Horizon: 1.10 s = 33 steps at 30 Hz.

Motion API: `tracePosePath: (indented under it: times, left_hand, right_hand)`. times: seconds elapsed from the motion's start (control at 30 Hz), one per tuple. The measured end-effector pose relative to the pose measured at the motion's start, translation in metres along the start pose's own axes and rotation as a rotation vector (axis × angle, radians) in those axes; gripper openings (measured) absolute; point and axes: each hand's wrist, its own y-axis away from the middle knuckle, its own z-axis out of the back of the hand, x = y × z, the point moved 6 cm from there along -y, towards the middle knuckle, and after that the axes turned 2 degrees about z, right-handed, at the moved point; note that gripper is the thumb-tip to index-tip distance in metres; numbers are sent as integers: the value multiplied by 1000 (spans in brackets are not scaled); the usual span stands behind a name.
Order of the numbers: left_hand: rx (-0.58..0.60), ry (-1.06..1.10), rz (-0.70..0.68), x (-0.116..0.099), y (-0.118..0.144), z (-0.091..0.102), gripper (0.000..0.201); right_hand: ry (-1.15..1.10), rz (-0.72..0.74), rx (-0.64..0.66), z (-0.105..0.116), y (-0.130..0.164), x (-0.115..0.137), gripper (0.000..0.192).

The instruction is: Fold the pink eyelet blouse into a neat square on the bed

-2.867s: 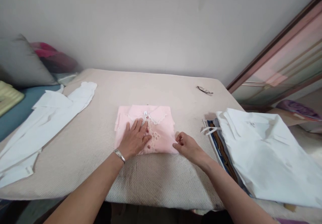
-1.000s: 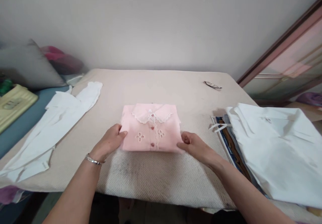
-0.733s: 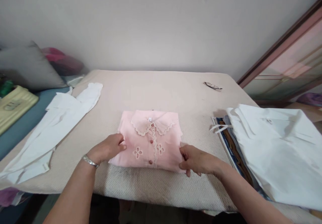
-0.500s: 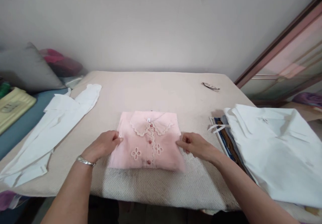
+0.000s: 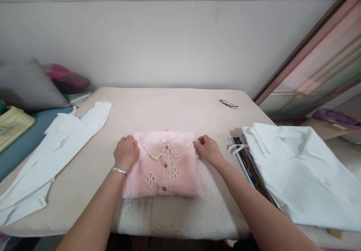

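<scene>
Pink blouse (image 5: 163,168) looks fully folded on the counter (image 5: 175,108), left hand (image 5: 126,152) and right hand (image 5: 208,149) fingers curled pinching its top corners, white shirt (image 5: 53,145) still unfolded.

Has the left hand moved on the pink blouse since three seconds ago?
Yes. The left hand has gone from flat on the front of the blouse, beside the buttons, out to the blouse's left edge near the collar.

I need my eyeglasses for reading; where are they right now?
The eyeglasses lie at the far right of the beige table, beyond the folded pink blouse and behind the white garment pile.
</scene>
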Motion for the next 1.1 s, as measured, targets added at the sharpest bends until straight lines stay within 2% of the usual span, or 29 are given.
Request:
tracePosePath:
  times: [0.27, 0.5, 0.63, 0.73, 0.9, 1.0, 1.1]
  left_hand:
    - [45, 188, 18, 10, -31, -16, 36]
    - [17, 270, -98, 19, -32, -22, 37]
    - [-11, 142, -172, 8, -22, -20, 39]
    - [-17, 41, -224, -2, -13, -16, 36]
    - [-133, 7, -232, -8, -8, 2, 32]
    - [-142, 42, -225, -15, -7, 3, 30]
    - [-10, 118, -243, -25, -6, -10, 21]
  right_hand:
    - [-133, -7, 18, -14, -22, -4, 33]
    - [-156, 48, -36, -27, -47, -2, 22]
    - [-99, 63, -113, -20, -50, -5, 23]
    - [-21, 65, -111, -16, -46, -3, 21]
    - [176, 68, -181, -1, -35, 22, 26]
    - [233, 96, -37, -11, -29, 40, 28]
    - [199, 102, 108, -28, -23, 45, 20]
